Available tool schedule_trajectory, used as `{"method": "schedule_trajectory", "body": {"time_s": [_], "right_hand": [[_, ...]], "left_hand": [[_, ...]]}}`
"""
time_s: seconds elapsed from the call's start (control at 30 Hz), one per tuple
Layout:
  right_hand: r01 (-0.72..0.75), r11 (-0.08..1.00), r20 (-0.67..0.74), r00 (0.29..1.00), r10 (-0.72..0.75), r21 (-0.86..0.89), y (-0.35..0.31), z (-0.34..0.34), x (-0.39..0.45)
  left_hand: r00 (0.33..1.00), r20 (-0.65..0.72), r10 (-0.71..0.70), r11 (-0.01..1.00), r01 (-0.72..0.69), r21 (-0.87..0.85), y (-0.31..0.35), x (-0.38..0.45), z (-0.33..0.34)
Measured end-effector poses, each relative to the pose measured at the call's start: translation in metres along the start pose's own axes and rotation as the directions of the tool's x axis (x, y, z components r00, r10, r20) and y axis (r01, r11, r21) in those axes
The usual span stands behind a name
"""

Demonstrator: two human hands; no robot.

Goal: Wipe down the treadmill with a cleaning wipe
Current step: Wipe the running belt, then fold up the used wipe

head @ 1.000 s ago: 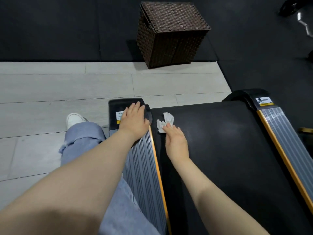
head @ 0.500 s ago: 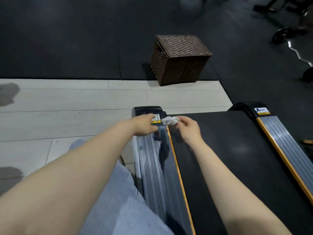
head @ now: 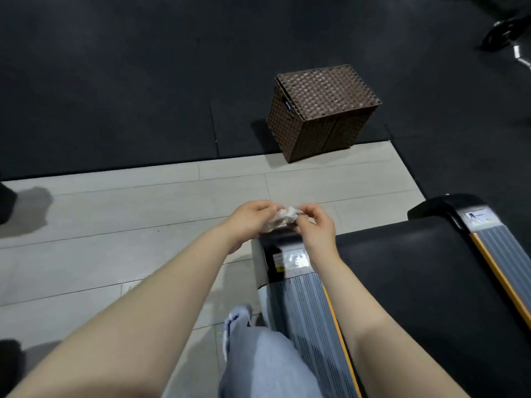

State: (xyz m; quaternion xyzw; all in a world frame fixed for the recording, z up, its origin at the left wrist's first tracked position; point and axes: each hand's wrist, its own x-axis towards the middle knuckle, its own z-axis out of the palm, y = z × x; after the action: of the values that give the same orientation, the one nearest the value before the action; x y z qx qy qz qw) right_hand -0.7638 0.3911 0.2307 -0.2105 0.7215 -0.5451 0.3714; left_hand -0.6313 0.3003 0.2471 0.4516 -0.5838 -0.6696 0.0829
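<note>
A crumpled white cleaning wipe is held between both hands above the rear end of the treadmill's left side rail. My left hand grips the wipe's left part, and my right hand pinches its right part with curled fingers. The treadmill's black belt lies to the right of the hands. Its right side rail with an orange stripe runs along the right edge of the view.
A brown wicker basket stands on the black rubber mat beyond the treadmill. Light grey floor planks lie to the left. My leg in light blue trousers is beside the left rail. Weights lie far right.
My right hand lifted the wipe off the belt and brought it to my left hand, which left the rail's end cap. Both hands now hold the wipe together above the rail.
</note>
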Motion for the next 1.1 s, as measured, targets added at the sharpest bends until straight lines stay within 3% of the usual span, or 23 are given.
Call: {"method": "schedule_trajectory", "body": {"time_s": [0.17,0.3,0.57,0.7,0.8,1.0,1.1], "right_hand": [[-0.118,0.990,0.048,0.992,0.115,0.082,-0.066,0.019,-0.005],[-0.156,0.987,0.135,0.978,0.159,-0.033,-0.109,0.031,-0.018],[-0.058,0.957,0.261,0.956,0.135,-0.283,-0.194,0.091,-0.046],[0.025,0.921,0.339,0.933,0.118,-0.389,-0.219,0.160,-0.052],[0.061,0.903,0.409,0.903,0.131,-0.426,-0.230,0.222,-0.062],[0.101,0.908,0.617,0.763,0.191,-0.406,-0.249,0.338,-0.099],[0.145,0.897,0.681,0.704,0.203,-0.417,-0.260,0.389,-0.122]], "left_hand": [[0.992,-0.090,-0.090,0.986,0.076,-0.151,0.038,-0.027,-0.016],[0.962,-0.163,-0.221,0.942,0.167,-0.291,0.071,-0.053,-0.023],[0.826,-0.223,-0.518,0.661,0.222,-0.717,0.134,-0.104,-0.101],[0.852,-0.197,-0.485,0.626,0.180,-0.759,0.152,-0.134,-0.162],[0.835,-0.274,-0.477,0.647,0.123,-0.752,0.150,-0.159,-0.214],[0.709,-0.474,-0.522,0.666,-0.008,-0.746,0.111,-0.203,-0.325],[0.643,-0.513,-0.568,0.701,0.052,-0.711,0.094,-0.225,-0.375]]}}
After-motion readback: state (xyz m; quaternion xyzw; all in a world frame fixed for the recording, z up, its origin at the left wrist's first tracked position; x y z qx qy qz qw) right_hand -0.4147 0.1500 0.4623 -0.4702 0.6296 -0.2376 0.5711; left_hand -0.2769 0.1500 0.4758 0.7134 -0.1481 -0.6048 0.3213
